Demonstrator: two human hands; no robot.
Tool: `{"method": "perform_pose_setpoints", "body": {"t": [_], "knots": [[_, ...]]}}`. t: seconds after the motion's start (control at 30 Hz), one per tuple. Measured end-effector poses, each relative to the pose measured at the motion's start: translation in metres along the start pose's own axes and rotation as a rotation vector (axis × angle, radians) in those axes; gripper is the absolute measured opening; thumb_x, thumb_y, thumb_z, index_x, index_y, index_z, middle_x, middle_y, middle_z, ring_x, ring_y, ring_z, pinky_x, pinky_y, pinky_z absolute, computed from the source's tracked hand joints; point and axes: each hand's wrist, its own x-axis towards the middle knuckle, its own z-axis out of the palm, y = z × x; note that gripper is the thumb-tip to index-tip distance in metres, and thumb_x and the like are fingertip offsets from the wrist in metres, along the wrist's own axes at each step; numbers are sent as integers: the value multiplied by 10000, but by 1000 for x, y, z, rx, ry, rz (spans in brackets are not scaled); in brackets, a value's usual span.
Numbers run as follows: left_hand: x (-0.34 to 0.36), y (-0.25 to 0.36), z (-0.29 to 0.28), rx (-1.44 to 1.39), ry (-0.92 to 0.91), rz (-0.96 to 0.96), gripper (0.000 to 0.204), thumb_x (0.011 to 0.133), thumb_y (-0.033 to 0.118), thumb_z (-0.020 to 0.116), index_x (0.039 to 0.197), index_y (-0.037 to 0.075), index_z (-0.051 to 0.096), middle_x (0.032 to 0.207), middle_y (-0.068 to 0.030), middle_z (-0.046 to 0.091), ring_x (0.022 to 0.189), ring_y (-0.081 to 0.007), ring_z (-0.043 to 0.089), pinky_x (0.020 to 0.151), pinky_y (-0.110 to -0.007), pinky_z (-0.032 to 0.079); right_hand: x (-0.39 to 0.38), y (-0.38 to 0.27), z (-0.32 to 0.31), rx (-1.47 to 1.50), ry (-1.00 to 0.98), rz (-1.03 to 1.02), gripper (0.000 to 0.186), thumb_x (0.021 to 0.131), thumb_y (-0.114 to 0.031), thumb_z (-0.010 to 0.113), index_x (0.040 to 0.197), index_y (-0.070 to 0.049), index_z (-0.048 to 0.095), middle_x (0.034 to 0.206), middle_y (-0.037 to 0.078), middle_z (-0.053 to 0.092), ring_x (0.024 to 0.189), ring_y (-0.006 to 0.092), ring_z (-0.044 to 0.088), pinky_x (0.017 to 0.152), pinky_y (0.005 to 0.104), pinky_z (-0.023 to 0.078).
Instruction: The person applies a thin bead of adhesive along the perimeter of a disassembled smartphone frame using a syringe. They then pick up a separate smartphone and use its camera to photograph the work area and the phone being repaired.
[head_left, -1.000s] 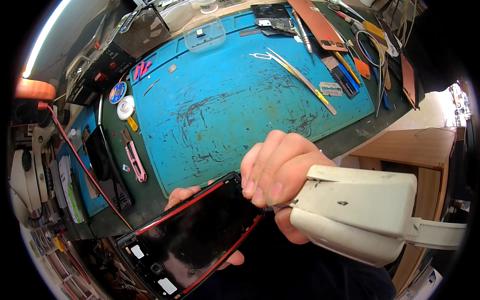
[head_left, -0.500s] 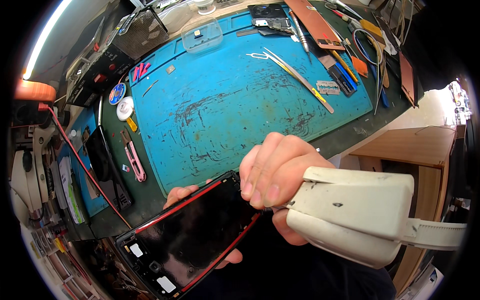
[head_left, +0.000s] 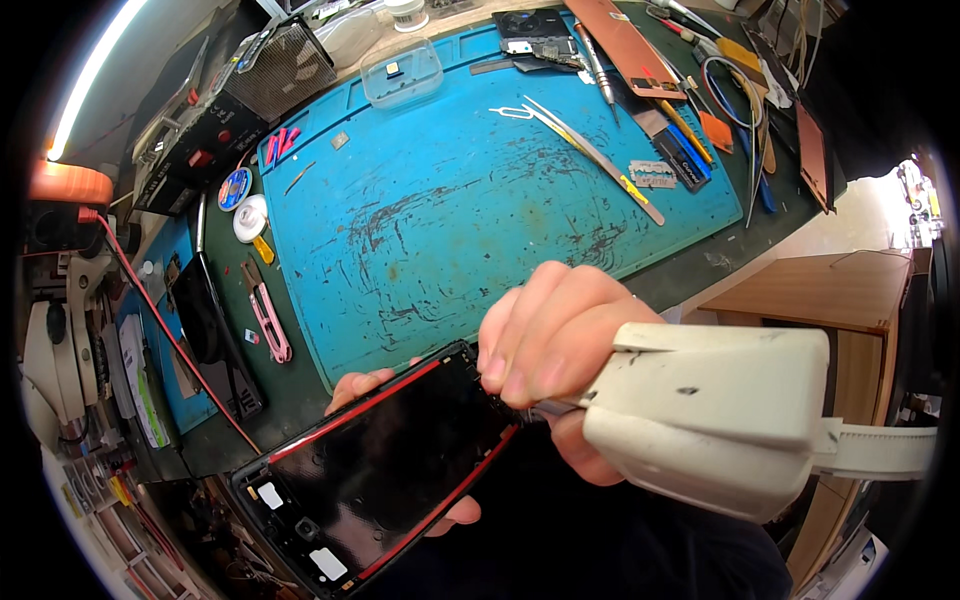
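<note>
A black phone frame with red adhesive strips along both long edges is tilted at the lower middle. My left hand grips it from beneath, fingertips over the far edge and the thumb at the near edge; the palm is hidden. At the frame's upper right end, my right hand is closed, its fingertips against that end. A thin grey metal tool shows between its fingers, its tip hidden. A cream plastic housing with a ribbed strap covers my right wrist and forearm from view.
On the blue mat lie tweezers, a razor blade and a clear plastic box. A pink cutter and a solder spool are at the left. Tools and copper-coloured panels crowd the far right.
My right hand and the cream housing have shifted slightly, and more of the metal tool shows between the fingers. The phone frame stays almost in place.
</note>
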Motion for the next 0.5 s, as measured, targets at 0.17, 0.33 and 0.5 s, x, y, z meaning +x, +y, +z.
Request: {"method": "perform_pose_setpoints", "body": {"t": [0.17, 0.33, 0.5], "knots": [[-5, -3, 4, 25, 105, 71, 1118, 750, 549, 872, 1537, 29, 270, 1534, -119, 401, 1396, -261, 434, 1171, -447, 359, 0, -11, -25, 8, -54, 36, 495, 930, -314, 705, 1337, -95, 526, 1287, 126, 540, 1225, 298, 514, 1071, 523, 411], [-1, -11, 21, 42, 328, 166, 1148, 749, 546, 875, 1547, 12, 245, 1538, -127, 389, 1394, -267, 435, 1171, -451, 367, 7, -43, -34, 400, 152, -74, 636, 852, -156, 717, 1455, -121, 519, 1486, 109, 427, 1393, 303, 386, 1168, 522, 323], [18, 5, 39, -262, 489, 119, 1052, 845, 488, 811, 1581, 39, 207, 1625, -131, 276, 1467, -267, 361, 1178, -472, 375, -2, -88, -54, 832, 320, -19, 632, 834, -79, 703, 1445, -123, 548, 1282, 55, 450, 1084, 201, 491, 972, 367, 444]]}}
